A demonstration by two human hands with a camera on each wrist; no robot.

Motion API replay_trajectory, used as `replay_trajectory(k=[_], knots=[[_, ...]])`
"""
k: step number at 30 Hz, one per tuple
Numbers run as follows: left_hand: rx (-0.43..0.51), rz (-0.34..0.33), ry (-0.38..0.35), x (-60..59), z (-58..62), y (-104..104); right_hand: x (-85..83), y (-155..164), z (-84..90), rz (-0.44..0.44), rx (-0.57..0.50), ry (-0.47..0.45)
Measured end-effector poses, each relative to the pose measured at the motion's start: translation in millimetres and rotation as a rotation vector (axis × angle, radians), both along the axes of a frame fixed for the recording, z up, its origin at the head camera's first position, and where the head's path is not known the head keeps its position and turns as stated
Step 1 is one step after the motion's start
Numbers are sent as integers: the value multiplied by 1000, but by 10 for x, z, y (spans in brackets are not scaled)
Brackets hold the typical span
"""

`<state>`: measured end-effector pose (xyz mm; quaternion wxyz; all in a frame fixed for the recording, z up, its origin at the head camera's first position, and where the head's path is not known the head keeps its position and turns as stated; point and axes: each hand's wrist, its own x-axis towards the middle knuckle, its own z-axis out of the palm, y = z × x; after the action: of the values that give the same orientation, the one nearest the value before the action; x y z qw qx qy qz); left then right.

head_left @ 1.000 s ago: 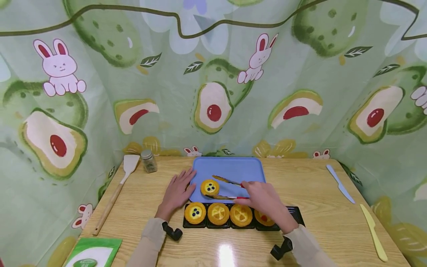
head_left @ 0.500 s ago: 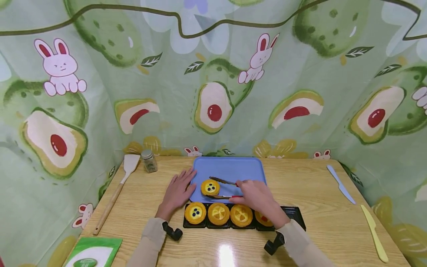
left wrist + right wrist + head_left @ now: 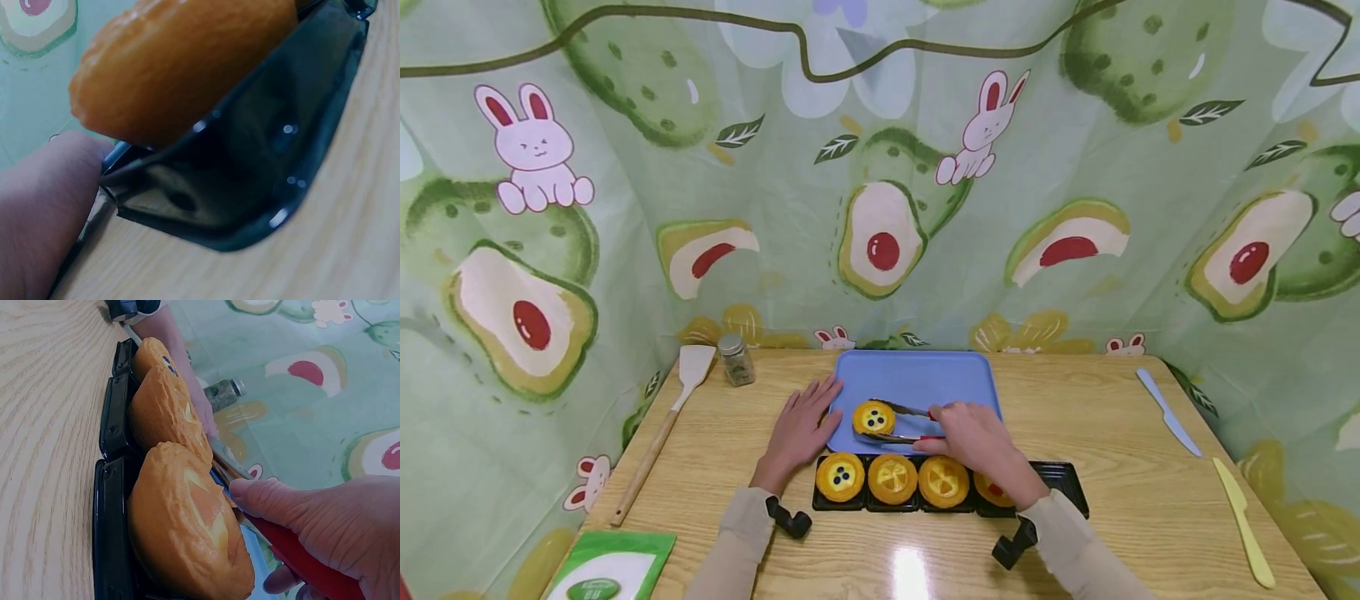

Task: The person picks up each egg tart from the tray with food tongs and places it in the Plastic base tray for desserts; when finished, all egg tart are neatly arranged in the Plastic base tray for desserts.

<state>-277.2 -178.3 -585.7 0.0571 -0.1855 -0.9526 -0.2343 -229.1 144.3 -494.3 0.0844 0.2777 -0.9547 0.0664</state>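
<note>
My right hand (image 3: 977,442) holds a pair of tongs with red handles (image 3: 290,550). In the head view the tongs' tips (image 3: 898,438) lie on either side of an egg tart (image 3: 873,419) topped with dark berries, at the lower left of a blue tray (image 3: 917,371). Whether both tips press on the tart I cannot tell. My left hand (image 3: 801,425) lies flat with fingers extended, its fingertips at the tray's left edge. In front of the tray stands a row of black plastic containers (image 3: 1060,477) with several tarts (image 3: 891,479); my right forearm partly covers one with red topping.
To the left lie a wooden-handled spatula (image 3: 658,454), a small glass shaker jar (image 3: 736,360) and a green and white packet (image 3: 613,567). A blue knife (image 3: 1168,412) and a yellow knife (image 3: 1243,525) lie at the right. A printed curtain (image 3: 880,208) surrounds the table.
My right hand has moved slightly left with the tongs, and their tips have closed in from a wide spread to both sides of the tart. My left hand has stayed in place.
</note>
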Motion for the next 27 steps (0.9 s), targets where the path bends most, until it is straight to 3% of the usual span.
replay_trajectory(k=[11, 18, 27], knots=[[1, 3, -10, 8, 5, -4, 16, 34, -4, 0, 21, 4], [17, -4, 30, -3, 14, 4, 72, 112, 69, -7, 10, 19], [8, -7, 23, -17, -15, -16, 180, 238, 165, -18, 19, 91]])
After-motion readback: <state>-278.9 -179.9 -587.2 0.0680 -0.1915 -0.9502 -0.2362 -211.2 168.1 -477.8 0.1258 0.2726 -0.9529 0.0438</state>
